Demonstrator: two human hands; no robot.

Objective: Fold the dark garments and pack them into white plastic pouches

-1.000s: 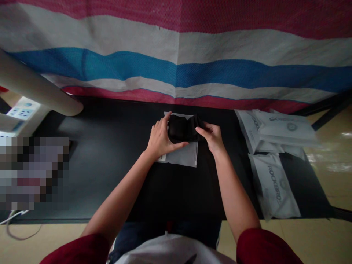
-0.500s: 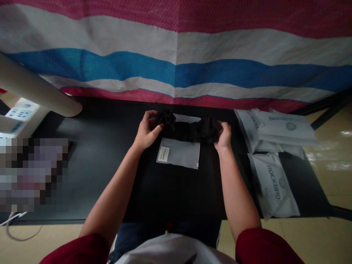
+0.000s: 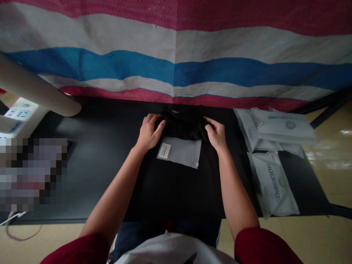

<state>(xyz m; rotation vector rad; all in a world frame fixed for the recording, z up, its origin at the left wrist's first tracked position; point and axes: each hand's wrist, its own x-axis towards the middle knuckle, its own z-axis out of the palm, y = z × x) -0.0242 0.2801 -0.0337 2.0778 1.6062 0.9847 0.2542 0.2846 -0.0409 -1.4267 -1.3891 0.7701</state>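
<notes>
A black cloth item (image 3: 183, 124) is stretched between my two hands above the far middle of the dark table. My left hand (image 3: 150, 131) grips its left end, thumb toward the cloth. At the right end, my right hand (image 3: 216, 132) has its fingers closed on the cloth edge. Under and in front of the cloth lies a translucent zip bag (image 3: 183, 152) with a white label (image 3: 164, 150) at its left side. The cloth covers the bag's far part.
Several printed translucent bags (image 3: 275, 183) lie at the right side of the black table (image 3: 96, 165). A thick pale tube (image 3: 41, 88) slants in at the left, near a blurred-out object (image 3: 35, 172) and a cable. Striped sheeting (image 3: 176, 73) hangs behind.
The bunched ends of the black cloth have opened out into a flatter, shorter shape. My right hand has moved left, and my left hand slightly right.
</notes>
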